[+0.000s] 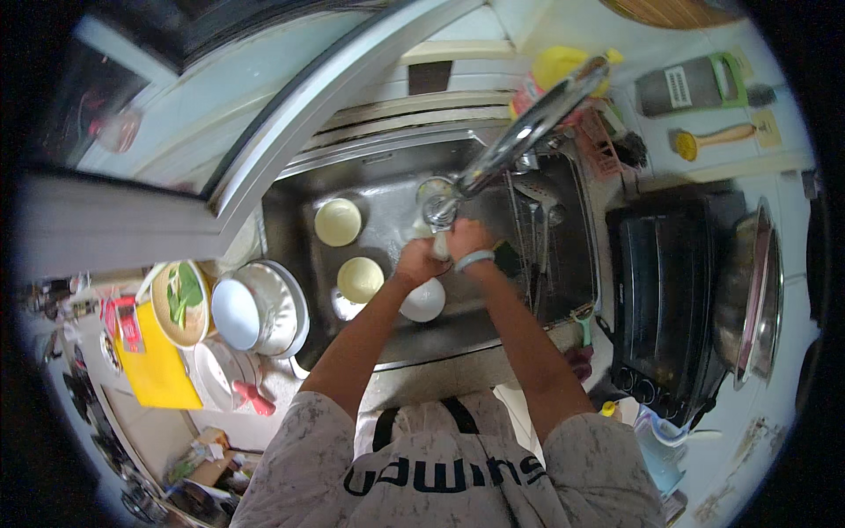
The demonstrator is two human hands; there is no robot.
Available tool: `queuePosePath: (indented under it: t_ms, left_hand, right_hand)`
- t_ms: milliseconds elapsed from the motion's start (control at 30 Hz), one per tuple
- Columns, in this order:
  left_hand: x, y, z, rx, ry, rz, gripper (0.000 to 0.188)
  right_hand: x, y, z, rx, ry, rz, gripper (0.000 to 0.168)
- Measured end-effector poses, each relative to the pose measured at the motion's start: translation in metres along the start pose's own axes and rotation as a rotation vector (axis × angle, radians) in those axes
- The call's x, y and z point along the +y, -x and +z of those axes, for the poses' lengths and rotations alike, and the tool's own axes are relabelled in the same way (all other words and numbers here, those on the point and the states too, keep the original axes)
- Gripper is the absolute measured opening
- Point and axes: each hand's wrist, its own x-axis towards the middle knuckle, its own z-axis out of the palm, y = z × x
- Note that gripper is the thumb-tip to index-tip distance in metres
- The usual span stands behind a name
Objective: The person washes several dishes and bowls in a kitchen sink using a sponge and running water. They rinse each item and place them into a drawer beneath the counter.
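Both my hands meet under the chrome faucet (528, 132) over the stainless steel sink (409, 178). My left hand (421, 260) grips a pale, whitish item (440, 245), partly hidden by the fingers and faucet head; its kind is unclear. Close against that item is my right hand (470, 239), blurred, with a pale band at the wrist; its fingertips are hidden. An upturned white bowl (422, 301) lies just below my left hand. Two cream bowls, an upper one (338, 222) and a lower one (360, 280), sit left of my hands on the sink floor.
A wire rack (518, 231) with a slotted utensil (536, 191) occupies the sink's right side. Right of it stands a black toaster oven (667, 297). Stacked bowls and pots (280, 310), a basket with greens (158, 303) and a yellow cutting board (158, 369) are left. A window frame (277, 125) juts in.
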Motion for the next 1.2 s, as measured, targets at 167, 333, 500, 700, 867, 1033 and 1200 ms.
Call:
queuePosePath:
  t_ms: [167,333,500,700,867,1033,1200]
  left_hand:
    - [-0.013,-0.024,0.003,0.006,0.994,-0.298,0.012]
    - [-0.035,-0.019,-0.007,-0.179,1.032,-0.213,0.017]
    - [-0.011,-0.021,-0.037,-0.382,0.777,-0.35,0.023]
    - [-0.022,-0.011,-0.007,0.254,1.554,-0.446,0.032]
    - [-0.054,-0.029,0.027,0.223,0.453,-0.159,0.016]
    - [-0.026,-0.018,0.007,-0.141,-0.241,0.2,0.022]
    - [-0.016,0.016,-0.012,0.067,-0.409,0.338,0.02]
  right_hand:
    - [0.019,0.005,0.055,0.295,-0.519,-0.442,0.018]
    - [0.007,-0.026,0.057,0.413,-0.591,-0.331,0.024]
    - [0.058,-0.08,0.078,-0.322,-0.954,-0.116,0.029]
    - [0.008,-0.037,0.063,-0.056,-1.891,0.453,0.034]
    - [0.019,-0.034,0.133,-0.239,-1.95,0.523,0.036]
    - [0.084,-0.051,0.181,0.021,-0.958,0.035,0.033]
    - [0.052,-0.041,0.127,0.111,-0.69,0.452,0.037]
